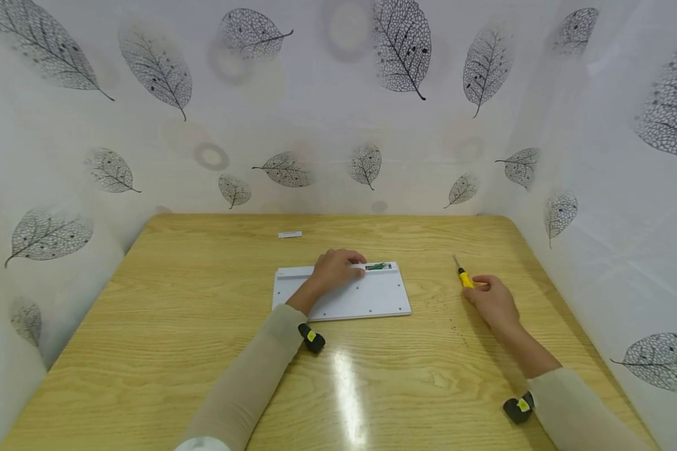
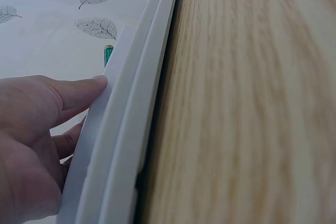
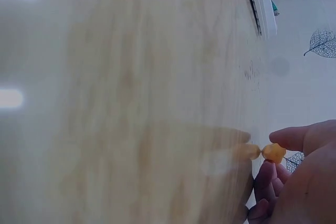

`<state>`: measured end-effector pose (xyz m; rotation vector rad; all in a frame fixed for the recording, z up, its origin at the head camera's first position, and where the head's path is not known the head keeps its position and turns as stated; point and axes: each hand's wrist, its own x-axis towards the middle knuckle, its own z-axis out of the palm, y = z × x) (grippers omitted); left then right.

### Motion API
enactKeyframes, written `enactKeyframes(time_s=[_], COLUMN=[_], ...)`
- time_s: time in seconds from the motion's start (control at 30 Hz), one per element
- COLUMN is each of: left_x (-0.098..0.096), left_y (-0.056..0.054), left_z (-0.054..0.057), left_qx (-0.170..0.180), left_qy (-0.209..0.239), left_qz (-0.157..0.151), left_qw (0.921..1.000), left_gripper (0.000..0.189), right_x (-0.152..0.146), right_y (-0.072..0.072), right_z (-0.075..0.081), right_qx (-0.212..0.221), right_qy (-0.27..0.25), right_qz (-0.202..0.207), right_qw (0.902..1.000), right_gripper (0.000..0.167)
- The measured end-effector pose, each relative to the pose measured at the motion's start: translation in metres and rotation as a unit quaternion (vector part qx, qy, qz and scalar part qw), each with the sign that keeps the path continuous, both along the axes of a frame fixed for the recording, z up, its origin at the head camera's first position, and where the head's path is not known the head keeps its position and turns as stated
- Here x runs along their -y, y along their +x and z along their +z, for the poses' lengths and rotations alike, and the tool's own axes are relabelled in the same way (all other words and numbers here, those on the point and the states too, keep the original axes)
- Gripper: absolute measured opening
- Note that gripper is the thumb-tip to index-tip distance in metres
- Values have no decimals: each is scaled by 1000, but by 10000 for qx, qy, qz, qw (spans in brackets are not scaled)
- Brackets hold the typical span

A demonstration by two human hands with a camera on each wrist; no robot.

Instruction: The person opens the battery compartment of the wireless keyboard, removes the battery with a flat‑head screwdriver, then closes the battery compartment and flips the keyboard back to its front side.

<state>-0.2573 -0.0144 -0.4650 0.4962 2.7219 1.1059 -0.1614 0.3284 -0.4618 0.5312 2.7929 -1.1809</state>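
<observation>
A white keyboard (image 1: pixel 367 297) lies face down, with dark dots along its underside. Green batteries (image 1: pixel 375 266) show in an open slot at the right of its raised back ridge. My left hand (image 1: pixel 335 270) grips this ridge just left of the slot; in the left wrist view the thumb (image 2: pixel 86 90) presses its upper face while the fingers go behind the far side. To the right of the keyboard, my right hand (image 1: pixel 493 302) pinches a screwdriver (image 1: pixel 466 279) by its yellow handle, the metal tip pointing away from me. The handle's end shows between thumb and fingers in the right wrist view.
Behind the keyboard lies a small white strip-shaped cover (image 1: pixel 290 235). Several tiny dark pieces (image 1: pixel 454 327) are scattered on the wooden table (image 1: pixel 146 351) between keyboard and right hand. A leaf-print curtain (image 1: pixel 316 125) encloses the table's back and sides.
</observation>
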Motion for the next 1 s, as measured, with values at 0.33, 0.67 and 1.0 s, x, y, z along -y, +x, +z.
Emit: enactKeyframes(time_s=[0.33, 0.67, 1.0], left_x=[1, 1, 2], left_y=[0, 0, -5], left_z=[0, 0, -5], left_qx=[-7, -33, -149], left_qy=[3, -9, -76], left_qz=[-15, -9, -128], left_qw=[10000, 10000, 9998], left_gripper=[23, 24, 24], right_x=[3, 5, 3], right_y=[-2, -2, -4], right_z=[-1, 3, 11], right_qx=[222, 277, -148], right_qy=[506, 637, 758], right_qz=[201, 258, 400], right_qw=[9983, 9972, 9962], right_gripper=[62, 65, 66])
